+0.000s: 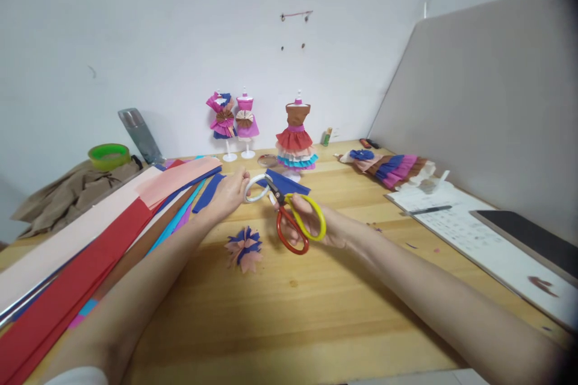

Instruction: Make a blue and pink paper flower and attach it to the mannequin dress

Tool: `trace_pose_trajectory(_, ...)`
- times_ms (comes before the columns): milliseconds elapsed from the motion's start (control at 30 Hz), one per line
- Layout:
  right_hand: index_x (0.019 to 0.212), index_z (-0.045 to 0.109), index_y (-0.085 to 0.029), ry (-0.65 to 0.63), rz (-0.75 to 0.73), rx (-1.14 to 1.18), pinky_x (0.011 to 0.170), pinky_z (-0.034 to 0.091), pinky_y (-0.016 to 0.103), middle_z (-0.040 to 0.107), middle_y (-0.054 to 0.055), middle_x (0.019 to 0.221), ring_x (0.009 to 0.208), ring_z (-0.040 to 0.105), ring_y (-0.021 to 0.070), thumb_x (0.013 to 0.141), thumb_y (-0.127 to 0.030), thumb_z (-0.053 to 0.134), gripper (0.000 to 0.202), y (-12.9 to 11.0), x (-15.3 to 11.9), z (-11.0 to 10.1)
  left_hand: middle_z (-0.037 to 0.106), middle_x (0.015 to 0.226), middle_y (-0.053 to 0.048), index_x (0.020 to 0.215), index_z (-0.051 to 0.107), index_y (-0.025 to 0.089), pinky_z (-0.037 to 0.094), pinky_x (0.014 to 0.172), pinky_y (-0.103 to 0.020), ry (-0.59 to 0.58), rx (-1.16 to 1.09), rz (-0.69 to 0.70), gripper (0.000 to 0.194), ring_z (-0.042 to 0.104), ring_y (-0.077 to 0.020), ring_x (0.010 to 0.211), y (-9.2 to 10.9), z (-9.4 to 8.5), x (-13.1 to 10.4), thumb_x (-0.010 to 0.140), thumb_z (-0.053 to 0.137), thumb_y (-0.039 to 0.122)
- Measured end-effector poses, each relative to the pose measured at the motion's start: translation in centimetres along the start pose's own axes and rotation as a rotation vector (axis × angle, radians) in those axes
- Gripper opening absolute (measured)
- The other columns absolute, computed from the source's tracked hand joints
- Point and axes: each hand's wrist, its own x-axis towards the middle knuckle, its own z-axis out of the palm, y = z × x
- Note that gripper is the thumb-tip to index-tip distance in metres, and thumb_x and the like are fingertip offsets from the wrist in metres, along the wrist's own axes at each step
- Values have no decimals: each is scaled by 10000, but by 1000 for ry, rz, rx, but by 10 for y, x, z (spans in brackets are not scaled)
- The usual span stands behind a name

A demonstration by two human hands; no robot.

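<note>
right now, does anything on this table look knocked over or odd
Yes: a ruffled dress lies down at the right, odd because three other dresses stand upright on forms. Small scraps litter the wood left of the white board, looking untidy. I see nothing spilled.

The left hand holds a white ring-shaped roll; the right hand grips red-and-yellow-handled metal scissors. A blue-and-peach paper flower lies nearby.

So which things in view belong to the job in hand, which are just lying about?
Job:
scissors, in right grip
white ring, in left grip
flower, coloured strips, probably

Lying about, likely:
bottle
green roll
cloth
pen
</note>
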Motion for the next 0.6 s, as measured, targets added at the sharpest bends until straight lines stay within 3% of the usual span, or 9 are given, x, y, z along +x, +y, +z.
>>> trace_pose_trajectory(133, 848, 558, -167, 67, 44, 48, 379, 427, 203, 647, -6, 611, 378, 530, 86, 741, -584, 691, 451, 2, 1, 4, 586, 674, 2, 856, 411, 221, 405, 627, -276, 14, -60, 27, 107, 593, -176, 622, 5, 0, 0, 923, 327, 220)
trace_pose_trajectory(233, 857, 552, -176, 100, 58, -29, 392, 450, 201, 639, -6, 546, 389, 566, 111, 725, -590, 701, 459, 4, 0, 3, 536, 613, 26, 828, 397, 223, 399, 606, -274, 28, -113, 37, 97, 567, -169, 572, 9, -2, -1, 911, 348, 211)
trace_pose_trajectory(367, 991, 517, -191, 56, 95, -76, 422, 491, 229, 639, -17, 504, 420, 624, 160, 779, -596, 641, 474, 6, -1, 2, 515, 579, 37, 801, 400, 221, 404, 601, -274, 19, -175, 36, 111, 554, -160, 547, 14, -4, -3, 898, 357, 188)
trace_pose_trajectory(600, 1175, 429, -210, -53, 54, 24, 468, 504, 243, 726, 32, 719, 495, 654, 153, 889, -455, 572, 403, 6, -1, 2, 511, 523, 60, 825, 393, 229, 429, 565, -272, -23, -304, 8, 81, 563, -161, 496, 17, -1, -2, 904, 372, 232)
